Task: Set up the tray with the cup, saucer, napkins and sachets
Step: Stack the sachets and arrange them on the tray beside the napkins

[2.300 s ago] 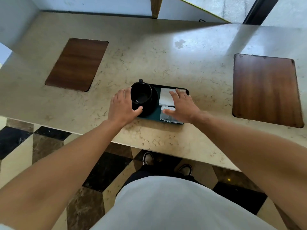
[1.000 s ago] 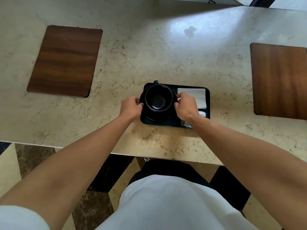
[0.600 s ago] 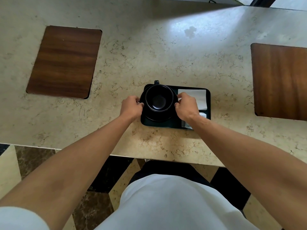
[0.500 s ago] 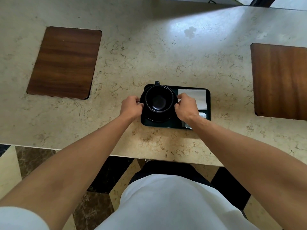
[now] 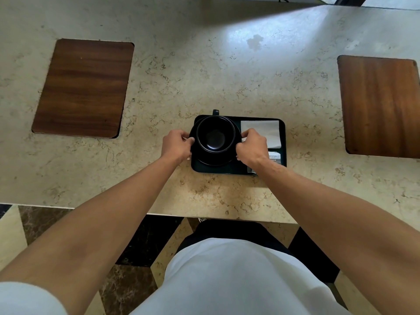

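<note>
A dark rectangular tray [image 5: 218, 170] lies near the counter's front edge. On its left half a black cup [image 5: 215, 134] stands on a black saucer [image 5: 214, 159], handle pointing away from me. My left hand [image 5: 176, 145] pinches the saucer's left rim. My right hand [image 5: 252, 146] pinches its right rim. A white folded napkin [image 5: 264, 130] lies in the tray's far right part. Sachets [image 5: 274, 157] lie in the near right corner, mostly hidden under my right wrist.
The tray sits on a beige marble counter [image 5: 204, 71]. Two dark wooden inlays are set into it, one at the left [image 5: 84, 87] and one at the right [image 5: 379, 105]. The counter's front edge runs just below the tray, with a chequered floor [image 5: 145, 242] beneath.
2.3 s ago my hands lay flat by the cup and on the sachets; both have since moved onto the saucer's rims. Over the last second they barely move.
</note>
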Available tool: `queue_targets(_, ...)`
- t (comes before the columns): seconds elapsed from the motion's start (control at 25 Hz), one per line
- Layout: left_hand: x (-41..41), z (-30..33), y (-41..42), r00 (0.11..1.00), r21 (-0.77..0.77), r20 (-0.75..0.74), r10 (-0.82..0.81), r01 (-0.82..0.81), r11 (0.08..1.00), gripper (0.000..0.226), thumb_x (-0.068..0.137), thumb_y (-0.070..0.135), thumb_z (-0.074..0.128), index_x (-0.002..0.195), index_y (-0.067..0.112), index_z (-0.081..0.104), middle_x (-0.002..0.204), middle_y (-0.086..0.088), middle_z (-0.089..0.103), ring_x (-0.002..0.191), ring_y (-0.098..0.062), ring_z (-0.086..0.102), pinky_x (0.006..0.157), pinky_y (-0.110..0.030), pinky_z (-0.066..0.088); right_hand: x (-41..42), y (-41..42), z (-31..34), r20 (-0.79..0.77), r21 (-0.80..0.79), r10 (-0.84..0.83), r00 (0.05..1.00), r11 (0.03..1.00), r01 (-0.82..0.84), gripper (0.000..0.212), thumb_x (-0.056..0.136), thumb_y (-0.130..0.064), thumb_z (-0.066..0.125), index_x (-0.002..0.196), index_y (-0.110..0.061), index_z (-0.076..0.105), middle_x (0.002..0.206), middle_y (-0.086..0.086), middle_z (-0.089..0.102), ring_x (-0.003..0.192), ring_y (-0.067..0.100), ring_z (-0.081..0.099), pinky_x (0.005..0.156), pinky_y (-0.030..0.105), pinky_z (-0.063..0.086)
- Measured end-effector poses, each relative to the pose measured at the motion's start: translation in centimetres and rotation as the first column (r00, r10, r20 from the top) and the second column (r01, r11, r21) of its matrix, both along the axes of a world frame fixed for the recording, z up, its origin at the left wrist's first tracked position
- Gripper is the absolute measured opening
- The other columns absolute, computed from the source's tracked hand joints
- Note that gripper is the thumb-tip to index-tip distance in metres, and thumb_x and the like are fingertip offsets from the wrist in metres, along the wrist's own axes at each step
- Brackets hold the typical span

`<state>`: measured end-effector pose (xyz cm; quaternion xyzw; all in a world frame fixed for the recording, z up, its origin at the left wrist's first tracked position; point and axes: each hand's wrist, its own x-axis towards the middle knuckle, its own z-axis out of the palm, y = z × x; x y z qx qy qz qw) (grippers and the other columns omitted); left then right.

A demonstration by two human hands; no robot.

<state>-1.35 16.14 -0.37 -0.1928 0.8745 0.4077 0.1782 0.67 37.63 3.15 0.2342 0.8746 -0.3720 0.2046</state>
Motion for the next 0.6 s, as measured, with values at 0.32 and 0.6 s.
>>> queue_targets(0.32, 0.14, -0.06, -0.13, 1.000, 0.009, 0.000, -0.007, 0.007, 1.000, 0.010, 0.097, 0.017, 0.067, 0.104, 0.012, 0.071, 0.078, -0.005, 0.072, 0.056, -0.022, 0.073, 0.062, -0.042, 0.064, 0.13, 0.03, 0.12, 0.012, -0.001, 0.012, 1.000, 1.000, -0.012, 0.026, 0.092, -0.001, 0.061, 0.116, -0.010, 0.054, 0.106, 0.015, 0.066, 0.093, 0.032, 0.070, 0.085, 0.044, 0.061)
queue_targets(0.6, 0.15, 0.28, -0.04, 1.000, 0.004, 0.011, -0.012, 0.012, 1.000, 0.015, 0.098, 0.020, 0.066, 0.108, 0.010, 0.070, 0.078, -0.005, 0.072, 0.053, -0.019, 0.072, 0.060, -0.040, 0.064, 0.43, 0.10, -0.16, -0.001, -0.012, 0.001, 1.000, 1.000, -0.001, 0.027, 0.093, -0.004, 0.060, 0.119, -0.009, 0.055, 0.107, 0.015, 0.067, 0.093, 0.032, 0.070, 0.085, 0.044, 0.061)
